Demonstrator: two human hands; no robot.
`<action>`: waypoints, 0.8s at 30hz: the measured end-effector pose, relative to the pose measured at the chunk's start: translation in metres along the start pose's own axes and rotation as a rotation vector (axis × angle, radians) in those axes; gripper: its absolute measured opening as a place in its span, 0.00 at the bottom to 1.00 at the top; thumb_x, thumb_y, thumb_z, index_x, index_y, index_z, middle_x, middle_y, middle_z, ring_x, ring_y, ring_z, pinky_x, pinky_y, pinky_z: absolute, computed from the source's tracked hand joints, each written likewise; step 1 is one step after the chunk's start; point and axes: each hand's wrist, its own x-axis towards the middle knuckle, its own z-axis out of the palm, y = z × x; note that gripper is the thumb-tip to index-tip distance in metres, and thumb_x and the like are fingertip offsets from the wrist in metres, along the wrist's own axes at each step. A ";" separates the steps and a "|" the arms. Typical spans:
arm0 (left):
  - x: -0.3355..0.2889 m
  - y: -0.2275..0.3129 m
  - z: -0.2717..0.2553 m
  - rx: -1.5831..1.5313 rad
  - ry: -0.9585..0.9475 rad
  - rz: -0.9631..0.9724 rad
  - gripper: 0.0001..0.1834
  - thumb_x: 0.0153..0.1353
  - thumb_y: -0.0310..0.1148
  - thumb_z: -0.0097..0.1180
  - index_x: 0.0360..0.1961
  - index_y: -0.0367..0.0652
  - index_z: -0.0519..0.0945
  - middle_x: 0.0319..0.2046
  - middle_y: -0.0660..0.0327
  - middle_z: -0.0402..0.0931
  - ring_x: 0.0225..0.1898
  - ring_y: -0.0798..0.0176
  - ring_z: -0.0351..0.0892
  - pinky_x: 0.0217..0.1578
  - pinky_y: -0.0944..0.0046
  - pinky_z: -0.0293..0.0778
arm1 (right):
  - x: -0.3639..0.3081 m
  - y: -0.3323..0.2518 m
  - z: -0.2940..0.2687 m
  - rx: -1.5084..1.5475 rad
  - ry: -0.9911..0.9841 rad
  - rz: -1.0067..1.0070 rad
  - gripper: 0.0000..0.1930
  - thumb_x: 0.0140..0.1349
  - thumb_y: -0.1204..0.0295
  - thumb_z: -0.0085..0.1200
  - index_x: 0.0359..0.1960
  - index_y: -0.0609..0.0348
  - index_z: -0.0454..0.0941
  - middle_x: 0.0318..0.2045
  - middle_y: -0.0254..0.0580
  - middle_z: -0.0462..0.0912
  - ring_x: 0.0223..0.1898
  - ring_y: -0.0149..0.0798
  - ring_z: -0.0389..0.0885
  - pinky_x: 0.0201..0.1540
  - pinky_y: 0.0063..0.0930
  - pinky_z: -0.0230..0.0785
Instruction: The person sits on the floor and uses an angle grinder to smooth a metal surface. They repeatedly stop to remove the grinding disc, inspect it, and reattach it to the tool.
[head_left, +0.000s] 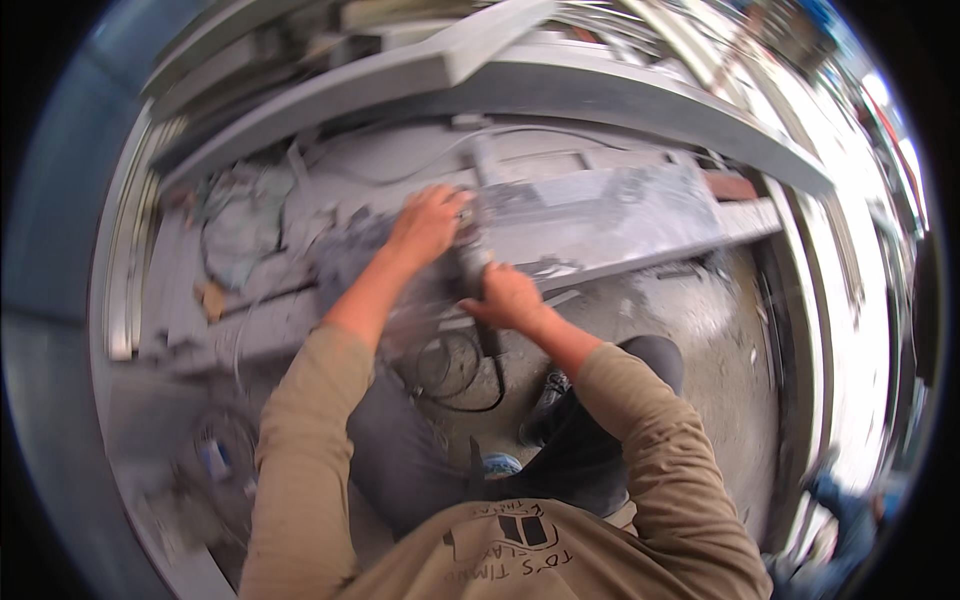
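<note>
You have two bare hands on one handheld power tool (474, 258), grey and dark, standing nearly along the 12-to-6 line of your view. Your left hand (430, 222) is curled closed on its far end, though blur hides just how the fingers sit; your right hand (508, 296) grips the body lower down, thumb crossing toward 9 o'clock. So the tool lies at about 4 o'clock from your left hand and about 11 o'clock from your right, between the two. One black cable (478, 410) loops below it at 6 o'clock. Counting outward from the tool, you have one grey slab (610, 212) reaching toward 2 and 3 o'clock, and one reddish-brown block (730, 187) near the slab's far end; you cannot tell whether the tool's head touches the surface under it. At 9 o'clock lies one crumpled, see-through sheet (245, 222), with one tan scrap (211, 300) between 8 and 9. At least two long grey beams (640, 105) run across from 10 to 2 o'clock. One dark shoe (545, 408) of yours shows at 5 o'clock, and another person's blue-clad leg (855, 520) at 4, near the rim
</note>
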 end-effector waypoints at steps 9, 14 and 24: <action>0.031 0.009 0.061 0.253 -0.035 0.036 0.10 0.57 0.39 0.53 0.29 0.53 0.85 0.39 0.62 0.81 0.47 0.58 0.80 0.48 0.51 0.72 | 0.007 0.009 -0.003 0.078 0.048 -0.190 0.29 0.56 0.53 0.66 0.41 0.73 0.78 0.36 0.66 0.83 0.41 0.64 0.82 0.44 0.47 0.73; 0.043 0.015 0.077 0.302 -0.044 -0.125 0.11 0.61 0.42 0.52 0.31 0.56 0.86 0.44 0.66 0.80 0.49 0.60 0.78 0.51 0.51 0.70 | 0.012 0.021 0.008 -0.026 0.132 -0.241 0.33 0.58 0.48 0.62 0.36 0.76 0.71 0.32 0.74 0.79 0.37 0.71 0.78 0.40 0.52 0.69; 0.050 0.009 0.079 0.265 0.073 -0.097 0.09 0.57 0.39 0.54 0.26 0.55 0.86 0.36 0.66 0.82 0.42 0.60 0.81 0.41 0.54 0.73 | 0.018 0.036 0.016 -0.047 0.155 -0.239 0.35 0.58 0.45 0.62 0.33 0.75 0.68 0.28 0.72 0.77 0.33 0.70 0.75 0.37 0.51 0.67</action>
